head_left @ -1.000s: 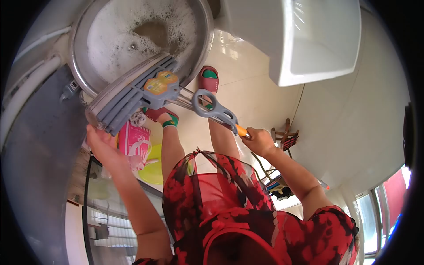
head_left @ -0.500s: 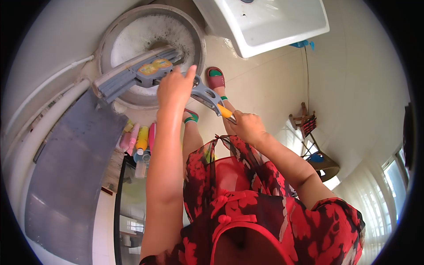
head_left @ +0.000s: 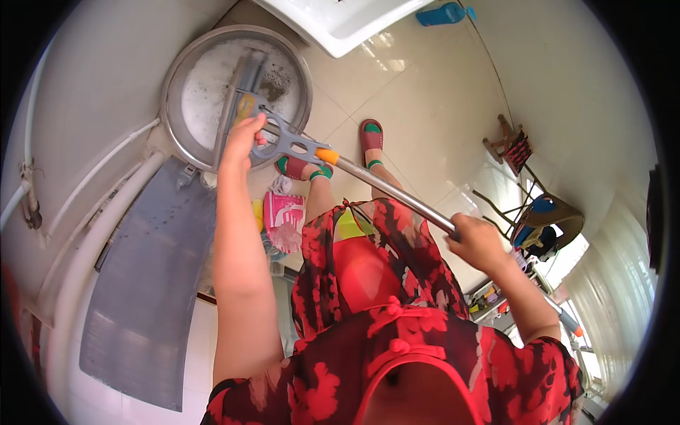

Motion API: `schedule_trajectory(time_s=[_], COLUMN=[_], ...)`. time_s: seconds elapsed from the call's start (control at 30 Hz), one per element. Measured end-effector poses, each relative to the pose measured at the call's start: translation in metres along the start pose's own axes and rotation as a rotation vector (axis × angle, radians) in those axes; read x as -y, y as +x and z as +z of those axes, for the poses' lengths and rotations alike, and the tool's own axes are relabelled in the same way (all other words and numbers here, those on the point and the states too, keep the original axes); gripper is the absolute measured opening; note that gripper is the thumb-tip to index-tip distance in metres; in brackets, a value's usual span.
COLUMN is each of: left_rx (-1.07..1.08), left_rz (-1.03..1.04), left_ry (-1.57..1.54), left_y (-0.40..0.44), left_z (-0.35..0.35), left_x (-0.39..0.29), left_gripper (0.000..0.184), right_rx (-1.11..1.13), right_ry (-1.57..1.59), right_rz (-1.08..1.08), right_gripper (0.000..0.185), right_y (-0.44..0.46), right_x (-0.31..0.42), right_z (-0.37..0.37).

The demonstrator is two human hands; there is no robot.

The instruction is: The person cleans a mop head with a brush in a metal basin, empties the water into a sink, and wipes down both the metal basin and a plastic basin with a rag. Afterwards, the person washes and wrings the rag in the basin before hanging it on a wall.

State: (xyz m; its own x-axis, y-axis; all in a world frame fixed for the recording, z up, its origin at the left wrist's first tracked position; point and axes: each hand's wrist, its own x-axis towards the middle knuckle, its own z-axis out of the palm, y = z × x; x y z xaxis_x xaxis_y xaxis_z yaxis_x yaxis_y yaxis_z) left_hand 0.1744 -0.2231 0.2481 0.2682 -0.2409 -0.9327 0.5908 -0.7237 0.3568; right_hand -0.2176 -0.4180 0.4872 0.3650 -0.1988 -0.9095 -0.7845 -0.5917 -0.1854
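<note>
A sponge mop [head_left: 397,188] with a grey head, a yellow-orange collar and a long metal pole runs diagonally across the view. Its head, a little blurred, is over the metal basin [head_left: 307,106] of foamy water; I cannot tell how deep it dips. My left hand [head_left: 244,138] is closed at the grey bracket just behind the head. Further along, my right hand [head_left: 478,242] is wrapped round the pole, whose grey end sticks out past my right forearm.
A white sink [head_left: 340,42] juts in at the top, with a blue bottle [head_left: 440,14] on the tiled floor beside it. A grey panel [head_left: 149,283] lies at left, near pipes [head_left: 106,177]. A pink-and-white bag [head_left: 285,212] is by my feet; a chair [head_left: 559,212] stands at right.
The mop head has swung from lying across the basin's edge to pointing up over the water. My right hand has moved away from the orange collar, down the pole to the right.
</note>
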Motion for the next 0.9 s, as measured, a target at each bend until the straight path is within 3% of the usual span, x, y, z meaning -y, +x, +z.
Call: schedule_trajectory(time_s=[0.03, 0.1, 0.17, 0.23, 0.27, 0.33, 0.4, 0.43, 0.5, 0.53, 0.63, 0.77, 0.9], left_rx=[0.005, -0.214, -0.266, -0.387, -0.381, -0.489, -0.591, -0.687, -0.732, -0.774, -0.882, -0.948, -0.828], left_rz=[-0.004, -0.022, 0.014, 0.194, 0.190, 0.323, 0.330, 0.338, 0.392, 0.442, 0.388, 0.334, 0.274], left_ry=[0.010, -0.223, -0.234, -0.324, -0.316, -0.580, -0.665, -0.776, -0.880, -0.998, -1.215, -1.156, -1.140], left_y=[-0.005, -0.005, 0.003, 0.001, -0.003, -0.021, -0.046, -0.061, -0.076, -0.082, -0.098, -0.131, -0.154], left_z=[-0.005, -0.009, -0.017, -0.027, -0.032, -0.036, -0.018, -0.010, -0.010, -0.010, -0.012, 0.035, 0.044], left_x=[0.004, 0.013, 0.026, 0.039, 0.044, 0.050, 0.047, 0.044, 0.059, 0.071, 0.092, 0.083, 0.119], left_gripper=[0.041, 0.036, 0.031, 0.024, 0.024, 0.022, 0.025, 0.028, 0.028, 0.028, 0.032, 0.038, 0.041], right_rx=[0.150, 0.445, 0.719, 0.878, 0.974, 0.939, 0.813, 0.736, 0.547, 0.552, 0.293, 0.219, 0.195], right_ry=[0.078, 0.168, 0.859, 1.107, 1.150, 1.063, 0.876, 0.726, 0.574, 0.498, 0.333, 0.259, 0.230], right_rz=[0.131, 0.209, 0.366, 0.335, 0.274, 0.282, 0.325, 0.302, 0.074, 0.122, -0.146, -0.226, -0.286], right_gripper=[0.031, 0.036, 0.036, 0.037, 0.045, 0.049, 0.056, 0.050, 0.050, 0.051, 0.048, 0.048, 0.049], right_y=[-0.015, -0.031, -0.035, -0.031, -0.027, -0.025, -0.031, -0.037, -0.053, -0.055, -0.066, -0.061, -0.054], right_x=[-0.002, -0.025, -0.043, -0.021, -0.023, -0.028, -0.032, -0.029, -0.035, -0.028, -0.034, -0.044, -0.048], right_z=[-0.020, -0.038, -0.046, -0.067, -0.067, -0.060, -0.066, -0.070, -0.054, -0.058, -0.043, -0.046, -0.046])
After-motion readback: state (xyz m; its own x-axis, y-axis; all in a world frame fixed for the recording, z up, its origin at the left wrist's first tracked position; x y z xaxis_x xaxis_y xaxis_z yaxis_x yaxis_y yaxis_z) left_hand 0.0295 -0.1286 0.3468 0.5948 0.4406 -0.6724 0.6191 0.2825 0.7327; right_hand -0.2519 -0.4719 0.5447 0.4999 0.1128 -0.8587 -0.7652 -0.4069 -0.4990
